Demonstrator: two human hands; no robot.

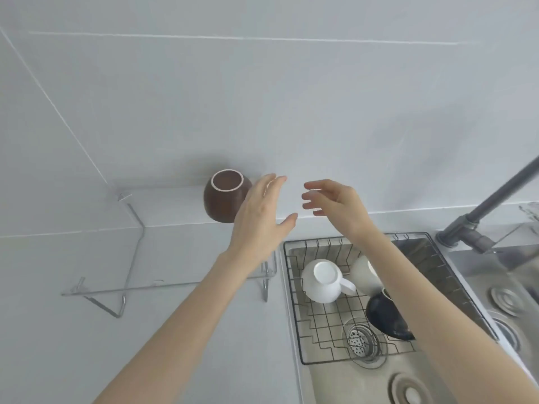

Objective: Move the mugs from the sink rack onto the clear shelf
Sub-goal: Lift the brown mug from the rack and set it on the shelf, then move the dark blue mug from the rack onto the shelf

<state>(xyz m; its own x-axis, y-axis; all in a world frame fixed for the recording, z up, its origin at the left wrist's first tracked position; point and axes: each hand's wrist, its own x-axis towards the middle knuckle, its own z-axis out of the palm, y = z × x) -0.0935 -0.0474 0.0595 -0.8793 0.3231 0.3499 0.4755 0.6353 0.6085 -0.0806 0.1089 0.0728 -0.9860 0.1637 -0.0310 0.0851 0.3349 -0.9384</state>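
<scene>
A brown mug (223,196) with a pale rim stands upright at the back right of the clear shelf (175,258), close to the wall. My left hand (261,217) hovers just right of it, fingers spread, holding nothing. My right hand (332,204) is raised beside it, fingers loosely curled and empty. In the wire sink rack (326,333) a white mug (322,282) lies upside down. A second pale mug (363,272) and a black mug (385,314) lie behind my right forearm, partly hidden.
A grey tap (484,205) rises at the right over the steel sink (335,383). The sink drain (360,341) shows under the rack. A second basin (507,290) lies further right. The tiled wall stands close behind the shelf.
</scene>
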